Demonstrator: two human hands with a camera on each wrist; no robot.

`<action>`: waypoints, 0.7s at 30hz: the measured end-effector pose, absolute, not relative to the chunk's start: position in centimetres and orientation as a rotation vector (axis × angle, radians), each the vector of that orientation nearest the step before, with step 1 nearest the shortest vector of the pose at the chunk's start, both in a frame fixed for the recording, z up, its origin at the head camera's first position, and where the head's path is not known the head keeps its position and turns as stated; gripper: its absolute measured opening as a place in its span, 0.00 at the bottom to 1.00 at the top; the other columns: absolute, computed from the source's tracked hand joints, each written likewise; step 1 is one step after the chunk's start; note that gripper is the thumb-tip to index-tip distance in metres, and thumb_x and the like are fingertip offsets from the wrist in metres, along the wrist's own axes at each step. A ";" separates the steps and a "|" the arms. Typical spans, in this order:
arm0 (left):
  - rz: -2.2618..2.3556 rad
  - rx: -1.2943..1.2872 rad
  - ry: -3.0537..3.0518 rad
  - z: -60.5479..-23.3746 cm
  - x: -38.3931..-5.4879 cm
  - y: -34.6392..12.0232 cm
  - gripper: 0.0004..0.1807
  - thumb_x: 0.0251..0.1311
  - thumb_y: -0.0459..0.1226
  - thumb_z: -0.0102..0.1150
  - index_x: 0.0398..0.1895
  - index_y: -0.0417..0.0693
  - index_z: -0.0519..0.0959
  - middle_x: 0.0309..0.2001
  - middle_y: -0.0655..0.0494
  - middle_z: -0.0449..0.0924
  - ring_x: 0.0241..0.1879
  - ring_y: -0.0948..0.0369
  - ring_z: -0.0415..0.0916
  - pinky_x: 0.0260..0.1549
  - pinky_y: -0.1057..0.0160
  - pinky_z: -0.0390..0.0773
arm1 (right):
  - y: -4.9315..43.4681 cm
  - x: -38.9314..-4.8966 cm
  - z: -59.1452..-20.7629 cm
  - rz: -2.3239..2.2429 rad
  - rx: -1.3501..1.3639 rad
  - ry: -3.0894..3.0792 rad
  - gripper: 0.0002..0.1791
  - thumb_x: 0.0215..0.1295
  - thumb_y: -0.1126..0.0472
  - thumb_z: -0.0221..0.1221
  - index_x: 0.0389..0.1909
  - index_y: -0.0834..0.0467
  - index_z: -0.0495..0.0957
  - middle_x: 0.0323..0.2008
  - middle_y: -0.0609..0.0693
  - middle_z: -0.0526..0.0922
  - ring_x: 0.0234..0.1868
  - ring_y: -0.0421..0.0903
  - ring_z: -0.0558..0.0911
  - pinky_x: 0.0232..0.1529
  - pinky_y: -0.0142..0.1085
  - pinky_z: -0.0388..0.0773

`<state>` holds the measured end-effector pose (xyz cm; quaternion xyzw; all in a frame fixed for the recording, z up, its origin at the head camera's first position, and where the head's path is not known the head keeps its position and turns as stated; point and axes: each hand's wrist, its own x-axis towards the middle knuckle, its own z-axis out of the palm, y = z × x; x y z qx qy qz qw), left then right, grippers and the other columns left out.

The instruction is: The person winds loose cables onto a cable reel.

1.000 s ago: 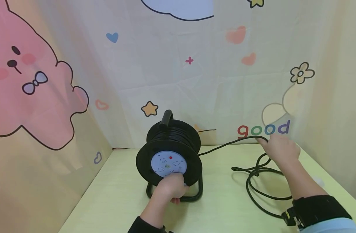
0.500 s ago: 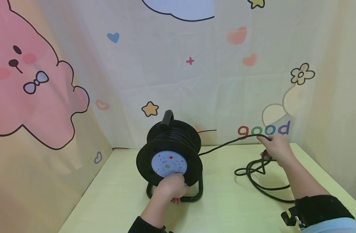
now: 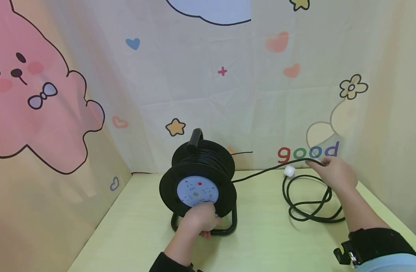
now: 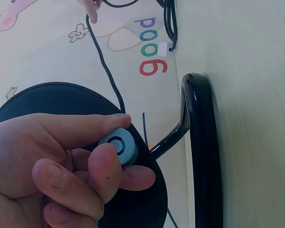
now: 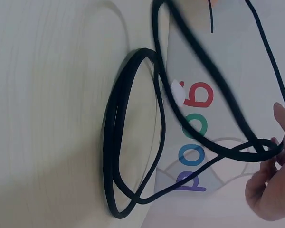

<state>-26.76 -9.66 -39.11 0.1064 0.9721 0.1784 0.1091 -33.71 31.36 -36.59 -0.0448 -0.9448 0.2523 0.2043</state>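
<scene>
A black cable reel (image 3: 165, 190) with a pale blue socket face (image 3: 190, 190) stands upright on its tubular frame, the cable wound between its flanges. At the front of the reel my left hand (image 3: 201, 217) pinches a small blue-grey round knob (image 4: 126, 147) between thumb and fingers. Off to the right, my right hand (image 3: 338, 175) grips the black cable (image 3: 262, 172), which runs from the reel's right side to the fingers. Loose loops of cable (image 3: 296, 217) hang and lie below that hand. A white plug (image 3: 289, 171) shows at the cable's end.
The pale table (image 3: 126, 230) meets a printed curtain (image 3: 201, 87) at the back. A black carrying handle (image 3: 195, 139) rises over the reel. The reel's tubular foot (image 3: 223, 231) lies just below my left hand.
My right hand has moved a little to the right with the cable. The loops have shifted and the white plug has come into clear view. Reel and left hand look unmoved.
</scene>
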 end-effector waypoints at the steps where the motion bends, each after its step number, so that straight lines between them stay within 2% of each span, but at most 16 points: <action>1: 0.522 0.313 2.859 -39.1 -26.8 -9.7 0.16 0.63 0.45 0.58 0.21 0.45 0.74 0.10 0.54 0.75 0.10 0.59 0.74 0.16 0.62 0.73 | 31.5 -33.7 -36.7 0.682 -0.140 -2.629 0.38 0.55 0.22 0.49 0.17 0.55 0.61 0.15 0.46 0.62 0.19 0.48 0.64 0.15 0.38 0.56; 3: 0.517 0.314 2.861 -39.2 -26.8 -9.7 0.17 0.63 0.45 0.58 0.20 0.45 0.74 0.09 0.55 0.75 0.10 0.59 0.74 0.15 0.62 0.73 | 31.8 -33.8 -36.8 0.709 -0.119 -2.641 0.38 0.55 0.22 0.49 0.14 0.55 0.61 0.12 0.45 0.61 0.17 0.47 0.63 0.14 0.38 0.56; 6: 0.523 0.314 2.859 -39.1 -26.8 -9.6 0.17 0.63 0.44 0.58 0.20 0.45 0.73 0.09 0.55 0.75 0.10 0.59 0.74 0.15 0.62 0.73 | 32.0 -33.8 -37.0 0.836 -0.027 -2.666 0.38 0.59 0.26 0.49 0.11 0.57 0.66 0.09 0.46 0.67 0.14 0.48 0.67 0.16 0.39 0.62; 10: 0.534 0.312 2.846 -39.2 -26.9 -9.6 0.16 0.63 0.44 0.58 0.22 0.45 0.73 0.10 0.54 0.76 0.10 0.59 0.74 0.15 0.62 0.73 | 32.3 -34.0 -37.2 0.999 0.057 -2.683 0.37 0.64 0.31 0.50 0.12 0.60 0.72 0.08 0.49 0.71 0.14 0.49 0.70 0.19 0.41 0.66; 15: 0.515 0.301 2.839 -39.3 -27.0 -9.5 0.14 0.63 0.45 0.58 0.26 0.45 0.73 0.11 0.53 0.76 0.10 0.59 0.74 0.16 0.62 0.74 | 32.8 -34.2 -37.5 1.035 0.103 -2.698 0.34 0.65 0.34 0.52 0.12 0.58 0.66 0.10 0.47 0.65 0.16 0.49 0.67 0.20 0.41 0.64; 17: 0.502 0.302 2.840 -39.3 -27.0 -9.6 0.14 0.63 0.45 0.58 0.26 0.44 0.74 0.11 0.53 0.76 0.10 0.59 0.74 0.16 0.62 0.74 | 32.9 -34.1 -37.4 1.053 0.119 -2.702 0.32 0.66 0.35 0.52 0.17 0.60 0.70 0.16 0.51 0.68 0.23 0.52 0.69 0.24 0.43 0.67; 19: 0.498 0.302 2.840 -39.1 -27.0 -9.7 0.14 0.63 0.44 0.58 0.25 0.44 0.74 0.11 0.53 0.76 0.11 0.59 0.75 0.16 0.62 0.74 | 32.9 -34.0 -37.1 1.122 0.133 -2.717 0.33 0.67 0.36 0.51 0.30 0.66 0.77 0.30 0.61 0.75 0.36 0.59 0.73 0.34 0.50 0.72; 21: 0.501 0.302 2.839 -39.1 -27.0 -10.0 0.14 0.62 0.44 0.58 0.25 0.44 0.74 0.12 0.53 0.76 0.11 0.58 0.75 0.15 0.62 0.74 | 32.8 -33.8 -36.6 1.195 0.150 -2.740 0.36 0.68 0.37 0.49 0.48 0.70 0.76 0.47 0.70 0.71 0.49 0.64 0.69 0.46 0.58 0.70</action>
